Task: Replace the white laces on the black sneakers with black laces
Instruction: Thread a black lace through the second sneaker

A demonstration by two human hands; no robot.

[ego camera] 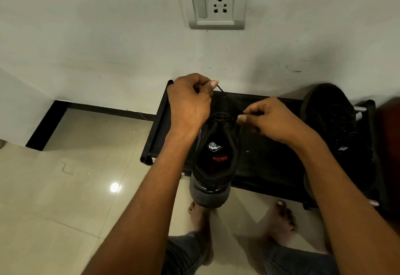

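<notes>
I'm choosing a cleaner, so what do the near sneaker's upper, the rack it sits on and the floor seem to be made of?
Near sneaker: the upper looks like matte black knit or mesh fabric, with a woven texture near the lacing; its heel sole looks like grey rubber or foam.
Shoe rack: seemingly black fabric shelf on tube framing, with silvery metal rod ends.
Floor: glossy beige tile, given the lamp glare and grout lines.

A black sneaker [213, 155] sits heel-first on a low black rack [270, 166], a black lace [229, 99] running from its eyelets. Its mate [333, 127] lies at the rack's right end.
</notes>
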